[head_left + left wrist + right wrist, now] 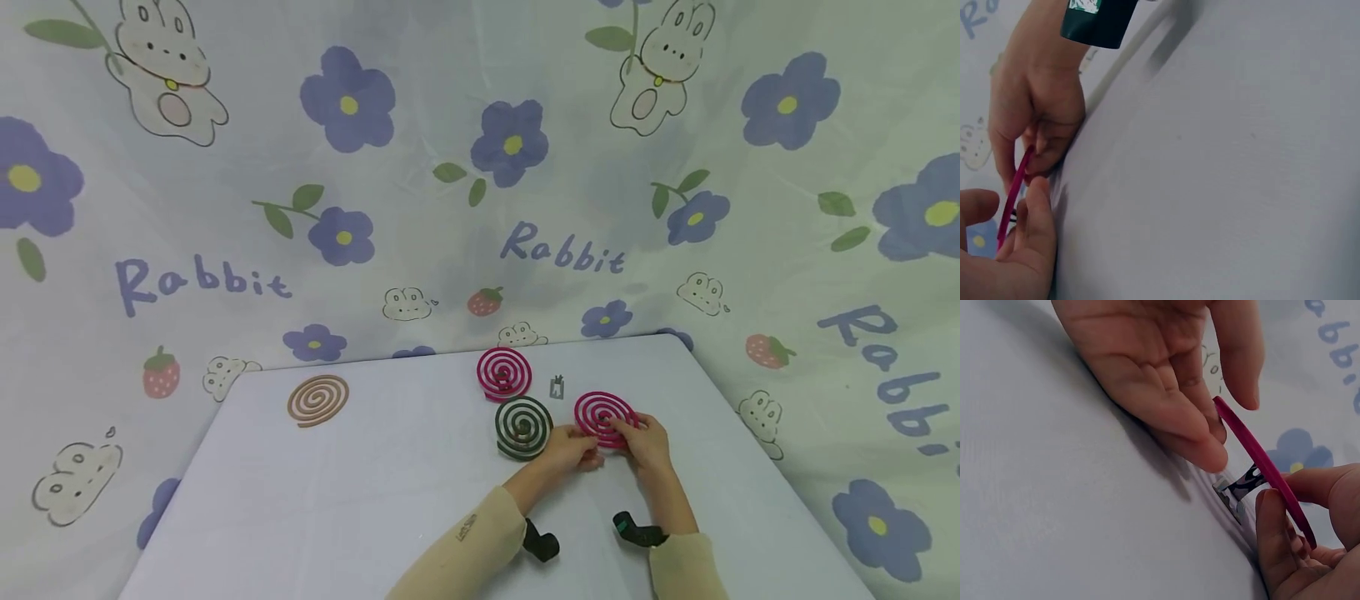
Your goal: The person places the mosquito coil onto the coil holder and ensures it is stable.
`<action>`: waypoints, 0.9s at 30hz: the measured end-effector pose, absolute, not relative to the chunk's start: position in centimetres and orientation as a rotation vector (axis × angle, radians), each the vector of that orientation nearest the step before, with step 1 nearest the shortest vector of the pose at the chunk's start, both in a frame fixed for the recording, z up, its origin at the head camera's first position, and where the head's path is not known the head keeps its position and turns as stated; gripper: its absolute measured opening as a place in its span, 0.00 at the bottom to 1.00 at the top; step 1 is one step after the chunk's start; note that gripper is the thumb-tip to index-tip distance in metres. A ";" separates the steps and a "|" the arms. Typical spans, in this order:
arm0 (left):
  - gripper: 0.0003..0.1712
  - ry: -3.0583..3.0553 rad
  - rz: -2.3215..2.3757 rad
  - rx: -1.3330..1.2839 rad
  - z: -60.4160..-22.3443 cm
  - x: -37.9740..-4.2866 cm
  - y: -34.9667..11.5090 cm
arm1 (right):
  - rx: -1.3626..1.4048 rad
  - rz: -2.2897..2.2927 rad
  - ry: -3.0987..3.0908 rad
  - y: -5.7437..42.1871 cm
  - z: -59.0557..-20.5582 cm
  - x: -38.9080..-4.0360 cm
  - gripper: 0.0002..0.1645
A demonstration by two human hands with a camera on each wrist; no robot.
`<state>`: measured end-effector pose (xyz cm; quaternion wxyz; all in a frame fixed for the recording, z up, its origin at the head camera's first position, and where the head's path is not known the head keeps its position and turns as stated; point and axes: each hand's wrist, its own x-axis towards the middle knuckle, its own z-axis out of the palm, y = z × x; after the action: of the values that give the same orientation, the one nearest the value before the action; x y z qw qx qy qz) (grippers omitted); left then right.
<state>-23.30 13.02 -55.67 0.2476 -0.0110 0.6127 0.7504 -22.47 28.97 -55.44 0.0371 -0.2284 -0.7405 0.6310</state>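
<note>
A pink mosquito coil (600, 408) is tilted between my two hands. With thumb and fingers, my right hand (648, 442) pinches it from the right. Under the coil in the right wrist view is a small metal stand (1230, 499), its patterned stem reaching up to the coil's middle. My left hand (566, 448) is at the coil's near left edge; in the right wrist view its fingers (1204, 450) are right at the rim and its thumb stands apart from it. A dark green coil (504, 421) lies just left of the left hand.
Behind the green coil is another pink coil (487, 367). A small loose metal stand (557, 388) lies to its right. Farther left on the white table (300, 500) lies a tan coil (309, 408). A patterned cloth (420, 192) hangs around the back and sides.
</note>
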 end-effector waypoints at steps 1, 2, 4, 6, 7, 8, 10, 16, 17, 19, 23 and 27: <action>0.16 1.673 2.030 -0.017 -55.6 -23.2 12.8 | -0.697 1.930 -2.281 29.0 -55.5 -22.4 0.43; 0.15 1.666 2.021 -0.004 -55.6 -23.0 12.5 | -0.694 1.925 -2.286 29.1 -55.5 -22.3 0.43; 0.14 1.653 2.010 0.009 -55.6 -22.8 12.0 | -0.687 1.912 -2.299 29.2 -55.6 -22.3 0.42; 0.13 1.638 2.004 0.025 -55.7 -22.7 11.5 | -0.671 1.897 -2.313 29.3 -55.8 -22.2 0.43; 0.13 1.635 2.004 0.032 -55.6 -22.6 11.2 | -0.665 1.899 -2.311 29.4 -55.8 -22.2 0.42; 0.13 1.626 2.007 0.035 -55.6 -22.5 10.9 | -0.662 1.890 -2.319 29.4 -55.8 -22.1 0.41; 0.13 1.623 2.007 0.042 -55.4 -22.3 10.4 | -0.651 1.883 -2.331 29.4 -55.8 -22.0 0.40; 0.14 1.632 1.981 0.067 -55.3 -22.0 9.0 | -0.606 1.881 -2.362 29.3 -55.4 -21.3 0.37; 0.14 1.633 1.976 0.074 -55.3 -21.9 8.8 | -0.602 1.878 -2.368 29.3 -55.3 -21.2 0.37; 0.14 1.629 1.975 0.088 -55.3 -21.7 8.4 | -0.591 1.862 -2.389 29.3 -55.3 -20.9 0.36; 0.14 1.642 1.964 0.113 -55.2 -21.4 7.7 | -0.548 1.813 -2.444 29.6 -55.2 -20.2 0.36; 0.15 1.659 1.944 0.137 -54.9 -20.9 6.7 | -0.498 1.772 -2.489 30.0 -55.0 -19.6 0.37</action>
<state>-20.89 6.73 -54.86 0.2869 0.0513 0.6210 0.7276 -19.62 29.99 -55.04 0.0230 -0.1608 -0.8038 0.5723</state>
